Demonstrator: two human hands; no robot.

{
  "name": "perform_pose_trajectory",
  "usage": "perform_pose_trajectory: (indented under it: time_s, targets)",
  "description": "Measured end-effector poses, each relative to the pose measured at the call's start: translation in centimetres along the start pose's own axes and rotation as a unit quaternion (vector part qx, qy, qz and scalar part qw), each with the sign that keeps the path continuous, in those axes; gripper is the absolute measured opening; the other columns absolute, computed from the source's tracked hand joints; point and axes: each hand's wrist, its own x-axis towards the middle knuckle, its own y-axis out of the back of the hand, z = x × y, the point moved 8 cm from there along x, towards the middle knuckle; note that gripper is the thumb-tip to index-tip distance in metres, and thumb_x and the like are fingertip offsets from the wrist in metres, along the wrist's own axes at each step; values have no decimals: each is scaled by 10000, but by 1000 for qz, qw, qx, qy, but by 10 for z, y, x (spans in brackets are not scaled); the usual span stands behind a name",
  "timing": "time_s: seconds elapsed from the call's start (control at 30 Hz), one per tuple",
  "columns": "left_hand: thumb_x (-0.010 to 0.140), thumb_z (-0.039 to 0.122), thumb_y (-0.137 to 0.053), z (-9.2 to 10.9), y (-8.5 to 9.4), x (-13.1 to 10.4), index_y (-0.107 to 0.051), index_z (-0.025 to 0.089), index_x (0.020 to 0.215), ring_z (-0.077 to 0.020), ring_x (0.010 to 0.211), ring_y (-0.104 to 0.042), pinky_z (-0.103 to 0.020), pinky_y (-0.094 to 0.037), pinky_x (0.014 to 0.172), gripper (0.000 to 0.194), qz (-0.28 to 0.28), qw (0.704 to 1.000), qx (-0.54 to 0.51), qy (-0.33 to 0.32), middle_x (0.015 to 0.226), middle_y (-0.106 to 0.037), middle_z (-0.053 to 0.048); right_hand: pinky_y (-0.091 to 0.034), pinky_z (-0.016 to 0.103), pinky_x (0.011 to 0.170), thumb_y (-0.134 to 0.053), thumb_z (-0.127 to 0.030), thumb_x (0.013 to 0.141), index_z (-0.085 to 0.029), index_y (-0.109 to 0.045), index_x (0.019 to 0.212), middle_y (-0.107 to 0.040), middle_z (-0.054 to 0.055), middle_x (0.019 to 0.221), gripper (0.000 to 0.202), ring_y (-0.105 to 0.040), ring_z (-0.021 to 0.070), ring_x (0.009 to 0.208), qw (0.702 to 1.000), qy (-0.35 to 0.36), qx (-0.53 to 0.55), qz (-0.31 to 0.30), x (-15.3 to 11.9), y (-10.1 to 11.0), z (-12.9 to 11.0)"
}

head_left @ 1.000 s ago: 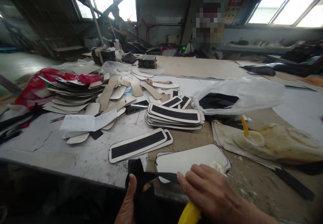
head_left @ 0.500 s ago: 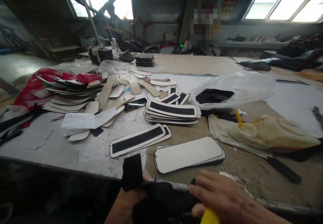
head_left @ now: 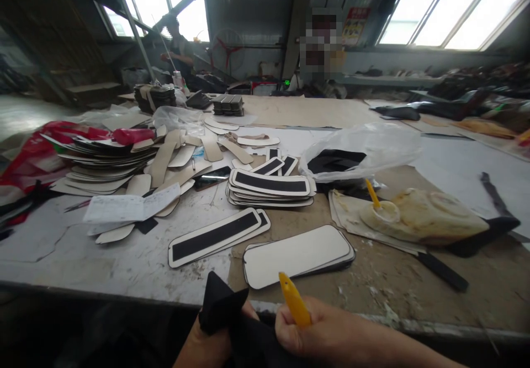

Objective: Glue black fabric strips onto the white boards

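Observation:
Low at the table's front edge, my left hand (head_left: 209, 343) is closed around a folded piece of black fabric (head_left: 220, 306). My right hand (head_left: 331, 326) grips a yellow-handled tool (head_left: 295, 301), its rounded yellow end pointing up and left; the tool's kind cannot be made out. The fingers of that hand are also against the black fabric, which hangs down out of view between both hands. Just beyond them lies a small stack of blank white rounded panels (head_left: 298, 255). Left of it rest two white panels with black strips (head_left: 217, 238).
A taller pile of black-striped panels (head_left: 271, 188) stands mid-table, near a clear plastic bag (head_left: 389, 147). At right sits a stained glue container (head_left: 439, 219) with a yellow stick. Stacked panels (head_left: 107, 161) and paper (head_left: 124, 208) occupy the left. A person (head_left: 178, 50) is behind.
My right hand has turned so the yellow tool, which pointed down, now points upward. The black fabric's upper end has folded over in my left hand. The view has shifted slightly.

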Motion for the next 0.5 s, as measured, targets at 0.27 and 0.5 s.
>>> perform_pose_trajectory:
  time_s: [0.27,0.5]
  targets:
    - [448,285,-799,-11,18,-7,-679,145,534,-142,457,-500,-280,-415,518,203,55,998,6,23,454,-582,-32,-225,176,489,-539,-387,799,-181,-453,745,-340,-69,617,229,-266,65,549,999,-23,-12,43,4,15,1]
    - [523,295,-774,-26,31,-12,-612,143,667,-52,368,-335,-196,-239,386,265,106,990,-71,53,386,-444,58,-222,174,460,-516,-389,801,-183,-449,745,-317,-76,594,223,-250,64,519,995,-47,-64,65,6,33,3]
